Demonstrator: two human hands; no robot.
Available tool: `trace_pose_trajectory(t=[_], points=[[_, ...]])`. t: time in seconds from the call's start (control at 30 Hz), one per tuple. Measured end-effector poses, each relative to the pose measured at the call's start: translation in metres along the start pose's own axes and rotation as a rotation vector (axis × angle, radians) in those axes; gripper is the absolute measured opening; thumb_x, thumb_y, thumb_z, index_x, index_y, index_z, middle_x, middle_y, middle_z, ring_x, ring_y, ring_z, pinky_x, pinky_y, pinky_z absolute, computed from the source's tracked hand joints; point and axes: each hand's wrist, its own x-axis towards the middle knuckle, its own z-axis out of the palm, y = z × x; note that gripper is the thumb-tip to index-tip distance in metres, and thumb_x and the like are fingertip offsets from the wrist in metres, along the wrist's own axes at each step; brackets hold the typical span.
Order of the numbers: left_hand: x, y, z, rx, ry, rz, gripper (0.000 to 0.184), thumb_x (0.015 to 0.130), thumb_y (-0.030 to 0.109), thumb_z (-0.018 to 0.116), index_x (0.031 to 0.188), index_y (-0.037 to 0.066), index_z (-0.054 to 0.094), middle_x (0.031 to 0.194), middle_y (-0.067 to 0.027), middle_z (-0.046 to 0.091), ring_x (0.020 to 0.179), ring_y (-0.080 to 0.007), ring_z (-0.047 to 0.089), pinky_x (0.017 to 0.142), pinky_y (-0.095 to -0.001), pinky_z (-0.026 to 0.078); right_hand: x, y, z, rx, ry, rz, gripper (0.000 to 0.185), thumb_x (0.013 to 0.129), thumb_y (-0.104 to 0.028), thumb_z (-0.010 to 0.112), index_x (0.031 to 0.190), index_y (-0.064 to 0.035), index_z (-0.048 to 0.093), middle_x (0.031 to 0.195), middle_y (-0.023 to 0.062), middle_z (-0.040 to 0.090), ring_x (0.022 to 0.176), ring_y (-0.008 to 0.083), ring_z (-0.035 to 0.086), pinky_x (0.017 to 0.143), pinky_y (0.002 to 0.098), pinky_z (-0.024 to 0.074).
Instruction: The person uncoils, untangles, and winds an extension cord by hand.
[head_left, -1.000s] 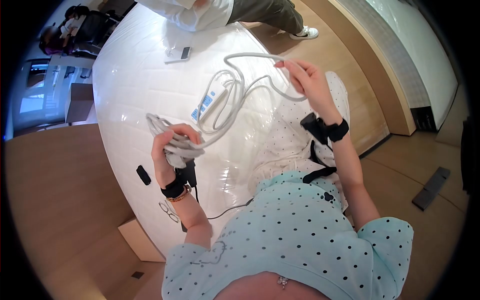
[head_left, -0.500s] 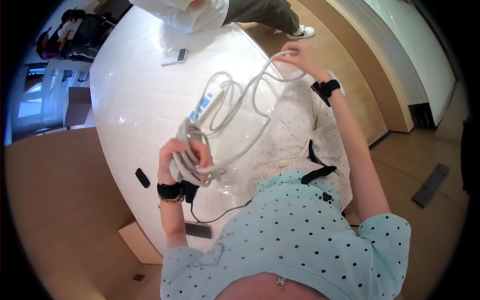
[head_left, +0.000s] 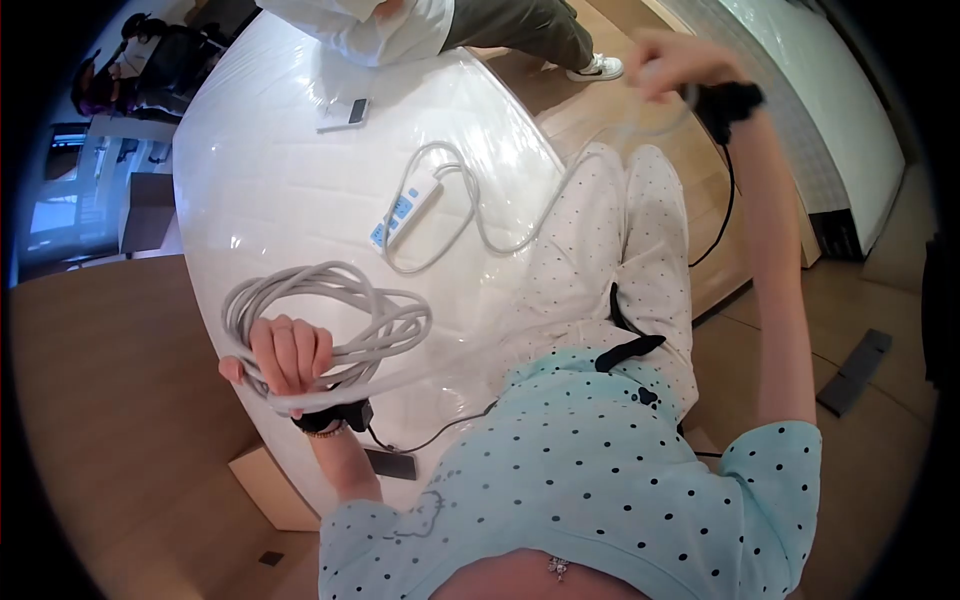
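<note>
My left hand [head_left: 288, 358] is closed around a coiled bundle of grey power cord [head_left: 340, 283], whose loops spread out to the right of my fingers. At the upper right, my right hand [head_left: 682, 66] is raised and smeared by motion, with a blurred stretch of the same cord hanging from it. The cord also runs across the white surface to a power strip [head_left: 412, 214], white with blue sockets, which lies in front of my legs. Between my two hands, a blurred length of cord passes over my lap.
A phone-like white device [head_left: 343, 115] lies farther up the plastic-covered mattress [head_left: 260, 180]. Close to my left forearm is a dark phone [head_left: 390, 464]. Another person [head_left: 385, 25] stands at the mattress's far edge. On the floor at right lies a grey bar [head_left: 855, 372].
My right hand has moved up and right, drawing cord away from the power strip. My left hand has shifted left and turned, and its coil now spreads wider.
</note>
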Motion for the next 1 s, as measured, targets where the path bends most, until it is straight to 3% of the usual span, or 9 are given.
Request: trace_pose_trajectory(t=[0.03,0.1,0.17,0.27,0.47,0.67,0.73,0.87,1.0], points=[[0.005,-0.007,-0.001,-0.024,0.003,-0.018,0.048,0.075,0.042,0.046,0.055,0.001,0.06,0.048,-0.0089,0.058,0.039,-0.0146,0.043,0.054,-0.027,0.037,0.026,-0.034,0.009,-0.079,-0.217,0.244,0.031,0.067,-0.033,0.074,0.063,-0.0061,0.059,0.052,0.0008,0.048,0.053,0.0134,0.05,0.051,0.0274,0.0392],[0.012,-0.022,0.004,-0.04,0.137,-0.086,0.04,0.074,0.039,0.046,0.053,0.006,0.056,0.045,-0.0058,0.055,0.046,-0.013,0.04,0.058,-0.0256,0.037,0.073,-0.007,0.048,-0.585,-0.056,0.099,0.029,0.07,-0.037,0.071,0.069,-0.0088,0.062,0.073,0.0043,0.056,0.068,0.0206,0.054,0.062,0.0313,0.041],[0.013,-0.038,0.007,-0.037,0.306,-0.104,0.04,0.077,0.04,0.043,0.051,0.01,0.05,0.041,-0.0016,0.049,0.049,-0.0114,0.035,0.06,-0.026,0.033,0.088,-0.007,0.089,-0.799,0.491,-0.228,0.037,0.071,-0.032,0.069,0.101,-0.0113,0.063,0.112,0.0049,0.053,0.109,0.0244,0.047,0.091,0.0418,0.0337],[0.007,-0.044,0.0,-0.203,0.432,0.024,0.035,0.081,0.033,0.047,0.057,0.008,0.054,0.045,0.0006,0.047,0.054,-0.0084,0.036,0.063,-0.0262,0.034,0.087,-0.045,0.121,-0.549,0.718,-0.509,0.043,0.072,-0.023,0.067,0.112,-0.0095,0.059,0.125,0.0092,0.05,0.123,0.0278,0.04,0.101,0.0429,0.0302],[0.007,-0.039,0.002,-0.294,0.427,0.134,0.029,0.081,0.027,0.048,0.062,0.006,0.057,0.046,0.0011,0.048,0.053,-0.0074,0.035,0.064,-0.0239,0.034,0.064,-0.065,0.197,0.476,0.112,-0.568,0.036,0.077,-0.013,0.06,0.112,-0.0072,0.059,0.14,0.0078,0.04,0.136,0.0242,0.026,0.109,0.0392,0.0215],[0.005,-0.044,0.0,-0.181,0.372,-0.012,0.041,0.082,0.035,0.04,0.058,0.007,0.057,0.043,0.0011,0.045,0.051,-0.0095,0.033,0.063,-0.0256,0.034,0.077,-0.05,0.209,0.94,0.26,-0.126,0.027,0.087,-0.02,0.056,0.101,0.0018,0.06,0.076,0.008,0.063,0.068,0.0129,0.059,0.06,0.0257,0.047],[0.003,-0.047,0.004,0.018,0.366,-0.176,0.048,0.082,0.04,0.034,0.057,0.006,0.057,0.042,0.0007,0.045,0.051,-0.011,0.034,0.061,-0.0274,0.034,0.079,-0.043,0.189,1.159,0.363,-0.207,0.023,0.086,-0.022,0.058,0.086,0.0014,0.06,0.063,0.0051,0.057,0.053,0.0095,0.05,0.052,0.0233,0.0412],[0.005,-0.061,0.006,-0.114,0.197,-0.562,0.057,0.074,0.043,0.036,0.061,-0.006,0.062,0.043,-0.0101,0.049,0.045,-0.019,0.034,0.053,-0.0321,0.029,0.094,-0.052,0.128,1.318,0.113,-0.848,0.024,0.087,-0.024,0.057,0.078,-0.002,0.057,0.059,-0.0034,0.046,0.048,0.0048,0.038,0.046,0.0211,0.0312],[0.015,-0.09,0.006,-0.358,-0.123,-0.548,0.052,0.072,0.039,0.041,0.064,-0.007,0.064,0.049,-0.013,0.055,0.044,-0.0193,0.036,0.051,-0.0323,0.03,0.119,-0.077,0.109,0.942,0.278,-0.498,0.026,0.091,-0.027,0.053,0.088,-0.0029,0.062,0.059,-0.0052,0.043,0.049,0.0038,0.033,0.046,0.0191,0.0294]])
